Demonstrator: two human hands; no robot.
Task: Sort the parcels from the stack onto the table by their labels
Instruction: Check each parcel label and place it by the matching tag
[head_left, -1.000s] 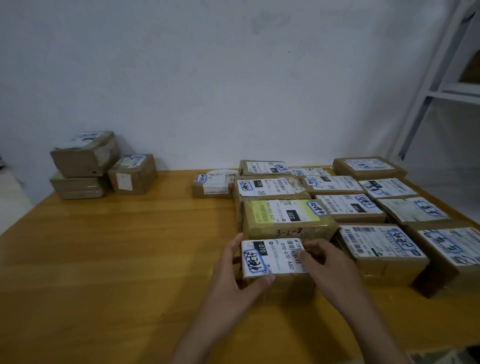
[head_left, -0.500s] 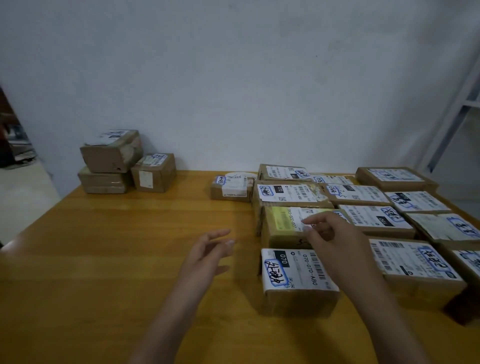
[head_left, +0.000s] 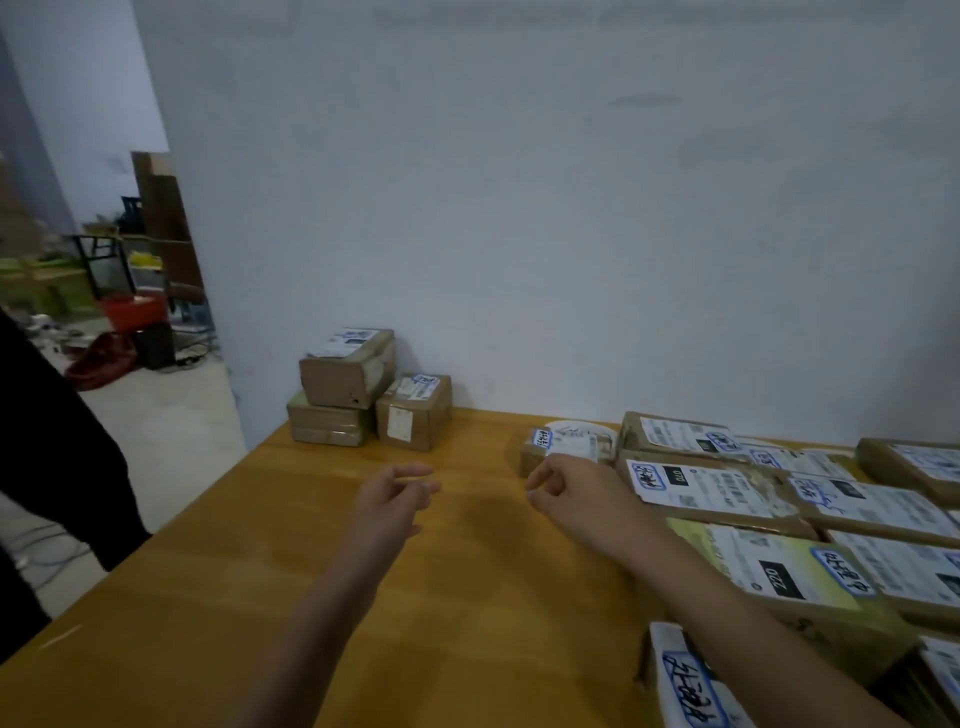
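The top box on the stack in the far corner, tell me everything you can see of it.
The top box is plain brown cardboard, closed, with a white printed label on its upper face and pale tape across its right end. Its front bottom edge has a small dark nick. It lies flat, slightly askew, on a flatter box by the wall; nothing else clearly touches it.

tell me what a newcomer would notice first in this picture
Two empty hands, the left hand and right hand, hover over the middle of the wooden table. Rows of labelled parcels with blue handwriting fill its right side. A small stack of parcels sits at the far left corner against the wall.
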